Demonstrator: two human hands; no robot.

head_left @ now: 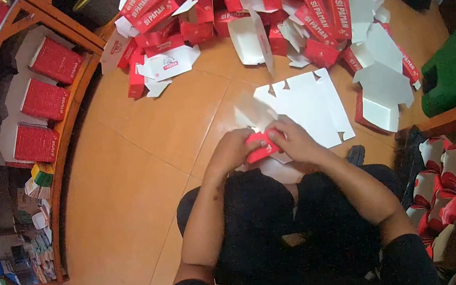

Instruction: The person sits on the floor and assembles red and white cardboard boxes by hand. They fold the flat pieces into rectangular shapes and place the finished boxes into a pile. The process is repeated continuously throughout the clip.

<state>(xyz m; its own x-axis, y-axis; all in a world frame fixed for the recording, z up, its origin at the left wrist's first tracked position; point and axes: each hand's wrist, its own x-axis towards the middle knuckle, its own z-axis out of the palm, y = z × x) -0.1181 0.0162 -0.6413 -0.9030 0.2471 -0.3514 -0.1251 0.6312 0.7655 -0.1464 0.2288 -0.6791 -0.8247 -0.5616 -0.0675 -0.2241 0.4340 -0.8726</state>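
A small red carton (pixel 262 150) sits between the person's two hands, just in front of the knees; whether its underside rests on the floor or is held clear is hidden. A pale, blurred flap (pixel 256 112) rises on its far side. The fingers of the left hand (pixel 233 150) are closed around the carton's left side, with the thumb over the red face. The fingers of the right hand (pixel 296 140) are bent in at its right side, the gap closed down to the carton; their far tips are out of sight.

From here, uneven thumb pressure could crease or crush the thin red face, and a flap pushed in askew could tear or spring loose. Flat white card blanks (pixel 307 105) lie just beyond and to the right, close enough that a sweep of the right forearm could bend their notched edges.

Farther out on the tiled floor (pixel 118 174), a loose heap of red cartons (pixel 201 25) leans together; one more knocked into it could make some slide. To the right stands a green bin (pixel 452 73); to the left, a wooden shelf (pixel 65 113) holds red cartons with raised white lids (pixel 7 140).
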